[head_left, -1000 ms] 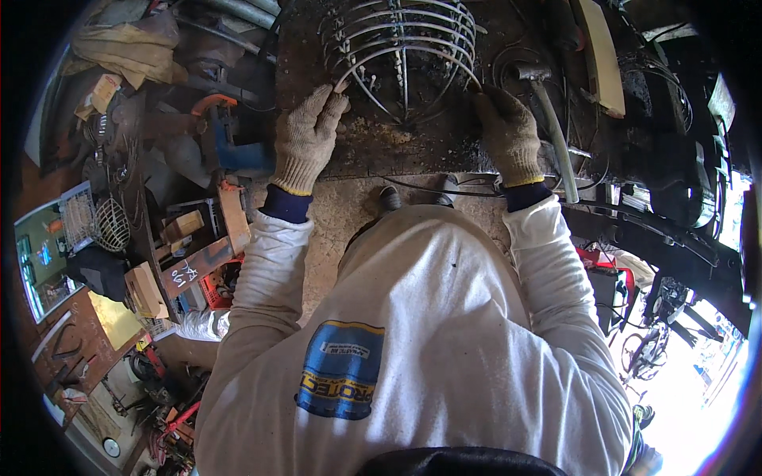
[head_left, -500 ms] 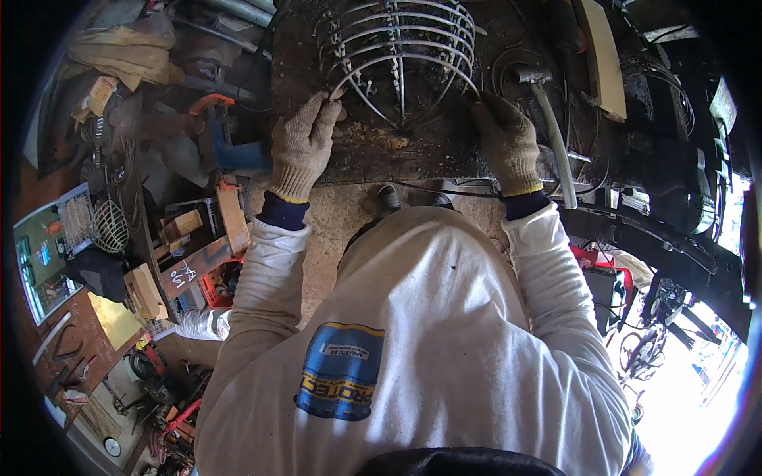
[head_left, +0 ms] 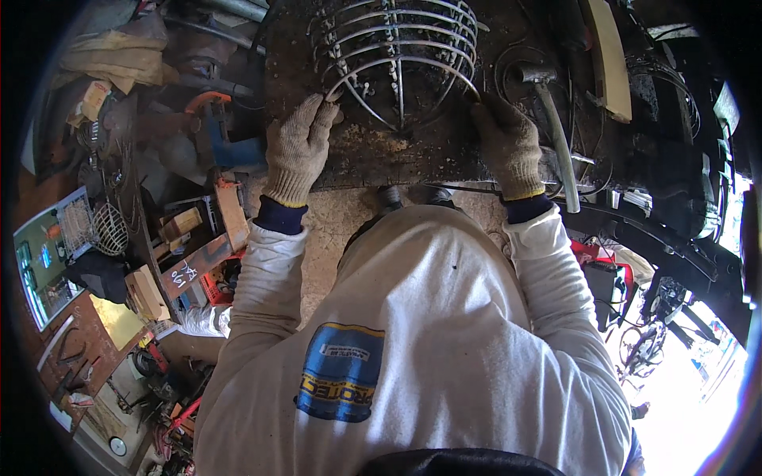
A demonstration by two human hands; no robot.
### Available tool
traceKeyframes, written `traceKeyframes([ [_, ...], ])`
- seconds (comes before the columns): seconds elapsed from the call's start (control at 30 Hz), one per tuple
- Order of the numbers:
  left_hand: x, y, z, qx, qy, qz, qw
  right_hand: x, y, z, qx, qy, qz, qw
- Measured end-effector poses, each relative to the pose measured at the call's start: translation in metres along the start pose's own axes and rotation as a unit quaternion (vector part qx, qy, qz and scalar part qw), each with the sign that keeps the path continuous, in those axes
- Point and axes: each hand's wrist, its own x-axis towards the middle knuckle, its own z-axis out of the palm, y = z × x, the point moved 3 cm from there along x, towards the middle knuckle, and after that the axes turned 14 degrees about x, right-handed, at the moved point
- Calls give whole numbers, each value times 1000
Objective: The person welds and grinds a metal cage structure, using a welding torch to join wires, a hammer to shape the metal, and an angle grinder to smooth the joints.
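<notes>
A dome-shaped wire cage (head_left: 397, 59) of bent steel rods lies on a dark, scorched workbench (head_left: 444, 147). My left hand (head_left: 298, 147), in a beige knit glove, rests on the bench with its fingertips on the cage's lower left rim wire. At the lower right rim, my right hand (head_left: 508, 147), gloved the same, pinches the wire. A hammer (head_left: 552, 119) with a grey handle lies just right of my right hand.
Left of the bench a cluttered floor holds a blue and orange power tool (head_left: 218, 131), wooden blocks (head_left: 186, 238), a small round wire guard (head_left: 111, 228) and hand tools. Cables and dark metal parts (head_left: 667, 143) crowd the right side. A pale wooden strip (head_left: 607, 55) leans at upper right.
Both hands have crept slightly up the bench toward the cage rim; the right hand now closes on the rim wire. The cage has barely moved.
</notes>
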Motion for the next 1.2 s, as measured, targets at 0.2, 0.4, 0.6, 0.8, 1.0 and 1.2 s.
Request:
traceKeyframes([
  [0.2,-4,-9,7,120,35,93,988,1,-4,1,-21,-6,-1,1000],
  [0.4,-3,-10,7,74,-14,-5,997,0,-6,0,-51,6,-7,999],
  [0.6,-12,-21,15,146,103,167,970,-3,-5,3,-15,0,-32,999],
  [0.8,-12,-23,18,144,87,153,974,1,-1,4,-21,7,-24,999],
  [1.0,-11,-22,19,174,114,168,963,0,-14,8,-55,10,-23,998],
  [1.2,1,-10,17,133,44,-62,988,8,-12,4,-110,17,-44,993],
])
